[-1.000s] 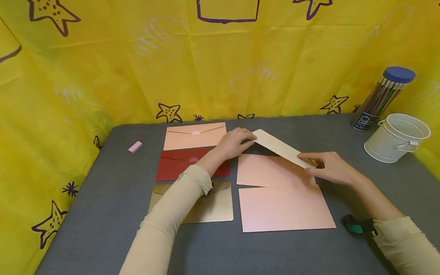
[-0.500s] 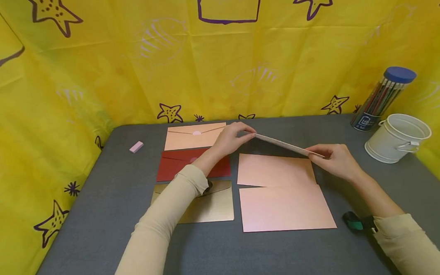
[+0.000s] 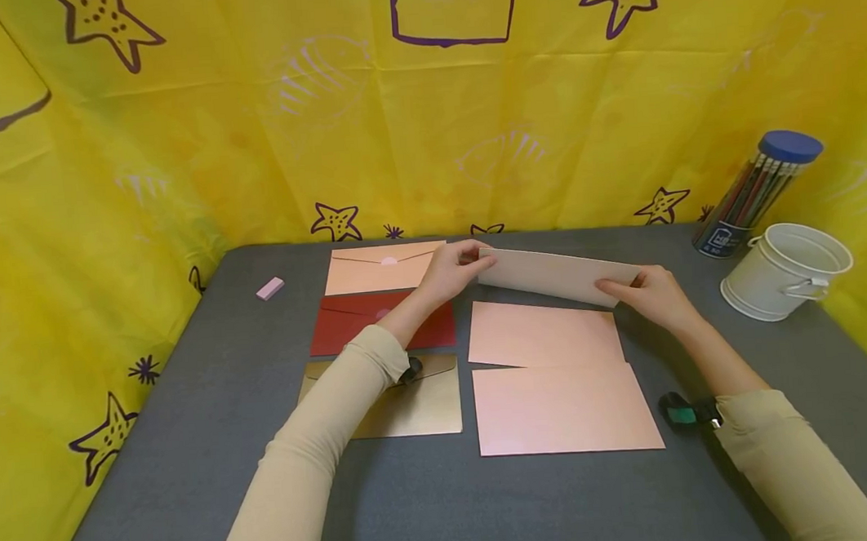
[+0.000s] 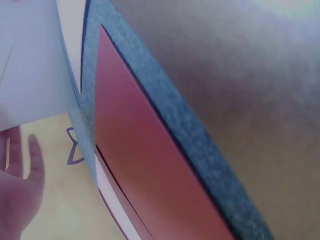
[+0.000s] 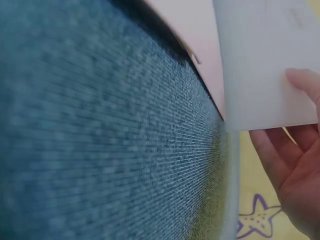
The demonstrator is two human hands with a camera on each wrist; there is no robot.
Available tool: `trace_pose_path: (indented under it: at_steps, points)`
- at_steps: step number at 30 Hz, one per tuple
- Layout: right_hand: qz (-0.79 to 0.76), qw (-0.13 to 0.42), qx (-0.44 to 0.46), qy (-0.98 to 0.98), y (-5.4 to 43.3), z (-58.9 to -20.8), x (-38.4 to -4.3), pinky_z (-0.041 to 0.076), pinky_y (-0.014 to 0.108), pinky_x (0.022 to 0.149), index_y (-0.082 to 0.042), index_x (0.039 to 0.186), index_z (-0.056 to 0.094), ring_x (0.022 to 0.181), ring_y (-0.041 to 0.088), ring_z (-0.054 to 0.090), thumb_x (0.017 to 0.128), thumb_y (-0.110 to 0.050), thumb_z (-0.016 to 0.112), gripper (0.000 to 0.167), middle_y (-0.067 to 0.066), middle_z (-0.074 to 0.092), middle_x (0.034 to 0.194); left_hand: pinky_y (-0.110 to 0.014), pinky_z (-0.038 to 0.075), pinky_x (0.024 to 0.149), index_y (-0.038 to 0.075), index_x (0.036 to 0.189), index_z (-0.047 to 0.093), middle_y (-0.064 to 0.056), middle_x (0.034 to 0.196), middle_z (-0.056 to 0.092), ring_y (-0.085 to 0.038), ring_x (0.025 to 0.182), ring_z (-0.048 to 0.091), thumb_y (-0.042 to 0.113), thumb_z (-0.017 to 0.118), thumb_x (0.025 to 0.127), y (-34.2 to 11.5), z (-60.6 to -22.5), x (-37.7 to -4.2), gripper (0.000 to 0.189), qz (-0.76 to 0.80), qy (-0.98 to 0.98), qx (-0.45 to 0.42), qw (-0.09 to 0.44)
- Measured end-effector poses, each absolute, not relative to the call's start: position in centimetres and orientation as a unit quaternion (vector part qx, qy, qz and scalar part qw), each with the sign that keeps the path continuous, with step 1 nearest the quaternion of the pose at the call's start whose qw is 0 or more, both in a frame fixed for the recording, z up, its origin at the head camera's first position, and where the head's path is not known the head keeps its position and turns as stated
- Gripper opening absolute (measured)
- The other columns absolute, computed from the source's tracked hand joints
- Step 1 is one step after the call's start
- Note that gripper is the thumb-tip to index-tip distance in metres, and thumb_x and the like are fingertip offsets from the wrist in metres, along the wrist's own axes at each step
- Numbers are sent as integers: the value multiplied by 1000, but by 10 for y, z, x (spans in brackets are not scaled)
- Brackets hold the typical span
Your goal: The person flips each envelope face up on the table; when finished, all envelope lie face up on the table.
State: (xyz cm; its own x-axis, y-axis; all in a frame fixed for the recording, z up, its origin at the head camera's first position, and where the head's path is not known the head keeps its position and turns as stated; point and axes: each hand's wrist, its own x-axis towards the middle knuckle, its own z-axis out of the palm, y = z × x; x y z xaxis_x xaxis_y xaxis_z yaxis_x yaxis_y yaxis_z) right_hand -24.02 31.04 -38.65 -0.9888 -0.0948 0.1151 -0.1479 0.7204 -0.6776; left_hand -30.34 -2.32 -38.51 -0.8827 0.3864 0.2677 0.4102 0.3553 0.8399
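Observation:
My left hand pinches the left end of a pale envelope, and my right hand pinches its right end, thumb on the near face. The envelope is held tilted above the back of the table, its broad side toward me. In the right wrist view, small faint print shows on the envelope. Just in front of it lie two pink envelopes, the farther one slightly askew and meeting the nearer one. Left of these are a peach envelope, a red envelope and a gold envelope, flaps up.
A pink eraser lies at the left of the grey table. At the back right stand a white metal bucket and a leaning tube of pencils with a blue lid. A yellow printed cloth hangs behind.
The pale envelope has turned from upper face showing, through edge-on, to its near side facing me. My right hand has moved up and slightly back with its end; the left hand shifted little.

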Motion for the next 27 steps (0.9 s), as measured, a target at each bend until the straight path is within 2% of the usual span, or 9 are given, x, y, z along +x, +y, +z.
trace_pose_path:
  at_steps: [3, 6, 9, 13, 17, 20, 22, 24, 27]
  points:
    - [352, 10, 63, -934, 311, -389, -245, 26, 30, 42, 0, 93, 71, 48, 14, 36, 89, -44, 69, 44, -3, 47, 56, -22, 44, 66, 5, 92, 69, -5, 84, 64, -17, 79, 56, 19, 67, 94, -26, -387, -305, 14, -475, -846, -242, -11]
    - [331, -8, 67, -941, 311, -392, -247, 35, 29, 51, 2, 101, 70, 63, 18, 49, 89, -43, 69, 46, 7, 64, 74, -24, 37, 62, 5, 90, 68, -4, 80, 60, -17, 73, 49, 18, 65, 95, -29, -389, -307, 14, -426, -869, -248, -35]
    - [318, -16, 78, -945, 311, -394, -248, 42, 31, 61, 2, 107, 67, 80, 25, 55, 89, -40, 70, 45, 16, 69, 97, -24, 35, 63, 4, 94, 69, -5, 81, 61, -17, 72, 47, 17, 63, 96, -31, -391, -309, 14, -383, -886, -257, -50]
    - [308, -19, 82, -948, 311, -395, -251, 44, 33, 65, 3, 106, 66, 85, 31, 57, 89, -36, 71, 43, 22, 68, 100, -24, 41, 68, 3, 102, 70, -9, 91, 66, -18, 78, 52, 15, 61, 97, -31, -393, -310, 16, -351, -897, -263, -64]
    - [316, -28, 79, -945, 309, -394, -253, 47, 38, 72, 5, 115, 62, 93, 35, 60, 90, -35, 71, 48, 27, 66, 109, -28, 48, 79, 2, 108, 69, -11, 103, 69, -21, 87, 57, 12, 59, 97, -30, -394, -311, 18, -345, -901, -253, -70]
    - [340, -44, 64, -937, 307, -395, -257, 48, 42, 80, 6, 123, 59, 101, 38, 60, 91, -37, 69, 55, 29, 63, 118, -31, 49, 87, 1, 112, 67, -12, 108, 68, -23, 95, 59, 11, 58, 97, -29, -394, -310, 20, -356, -902, -233, -72]
    - [356, -52, 50, -932, 306, -396, -261, 48, 42, 80, 7, 125, 58, 100, 37, 58, 91, -38, 69, 57, 29, 62, 119, -33, 49, 89, 1, 117, 64, -13, 111, 67, -25, 100, 60, 12, 58, 97, -28, -394, -310, 23, -367, -903, -212, -71]
    - [366, -57, 36, -928, 305, -397, -265, 46, 42, 81, 7, 124, 58, 101, 36, 56, 91, -40, 69, 59, 28, 61, 120, -32, 50, 88, 1, 124, 61, -14, 112, 65, -24, 100, 61, 12, 58, 97, -27, -394, -310, 29, -382, -902, -187, -72]
    - [373, -54, 16, -926, 302, -398, -271, 44, 41, 81, 6, 125, 57, 100, 35, 53, 90, -42, 69, 61, 28, 60, 119, -30, 52, 81, 0, 132, 55, -15, 109, 65, -24, 90, 64, 11, 60, 96, -26, -394, -311, 37, -409, -896, -154, -73]
